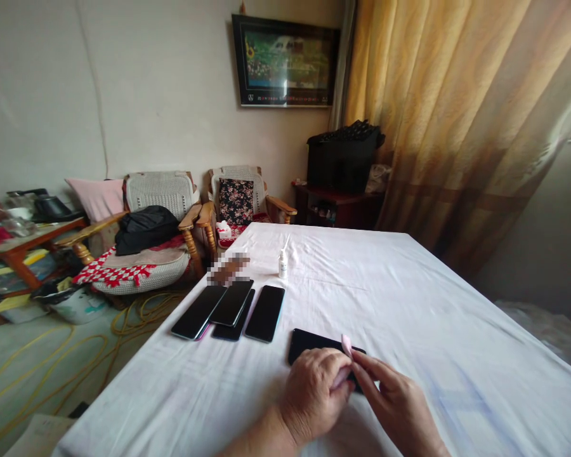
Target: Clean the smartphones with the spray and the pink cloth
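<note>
A small pink cloth (346, 344) pokes up between my two hands. My left hand (315, 392) is closed around part of it, with a bit showing by the thumb. The fingertips of my right hand (394, 395) pinch it from the other side. Under both hands a black smartphone (309, 341) lies flat on the white-covered table, partly hidden by my fingers. To its left rests another dark phone (265, 313). Farther left are more phones (232, 302), several of them overlapping. A small white bottle (283, 264) stands upright behind them.
The white tablecloth (361, 273) has creases. Beside the bottle is a blurred-out patch (228, 269). Wooden armchairs (159, 190) stand beyond the table's left side, with yellow cable (124, 317) on the floor. A yellow curtain (438, 114) hangs at right.
</note>
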The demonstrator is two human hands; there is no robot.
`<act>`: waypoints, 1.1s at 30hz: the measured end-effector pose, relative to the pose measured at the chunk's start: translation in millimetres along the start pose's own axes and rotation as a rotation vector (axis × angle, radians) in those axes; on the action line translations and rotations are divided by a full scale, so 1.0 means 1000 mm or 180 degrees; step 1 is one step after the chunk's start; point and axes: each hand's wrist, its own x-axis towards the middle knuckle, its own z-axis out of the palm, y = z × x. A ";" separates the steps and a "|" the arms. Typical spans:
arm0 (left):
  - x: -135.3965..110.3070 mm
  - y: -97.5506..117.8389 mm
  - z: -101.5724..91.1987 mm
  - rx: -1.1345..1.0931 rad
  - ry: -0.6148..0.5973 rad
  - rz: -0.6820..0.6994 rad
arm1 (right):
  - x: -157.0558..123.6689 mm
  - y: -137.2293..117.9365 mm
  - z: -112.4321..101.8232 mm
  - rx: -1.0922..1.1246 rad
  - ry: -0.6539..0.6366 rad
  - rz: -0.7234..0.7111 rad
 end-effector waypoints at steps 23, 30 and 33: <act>-0.001 -0.066 -0.051 0.1384 -0.1008 -0.0543 | 0.050 0.024 -0.068 -0.0669 -0.1137 0.0814; -0.001 -0.077 -0.053 0.1443 -0.1142 -0.0749 | 0.045 0.035 -0.041 -0.0627 -0.1074 0.0212; 0.000 -0.081 -0.052 0.1466 -0.1110 -0.0709 | 0.038 0.044 -0.039 -0.0515 -0.1075 -0.0227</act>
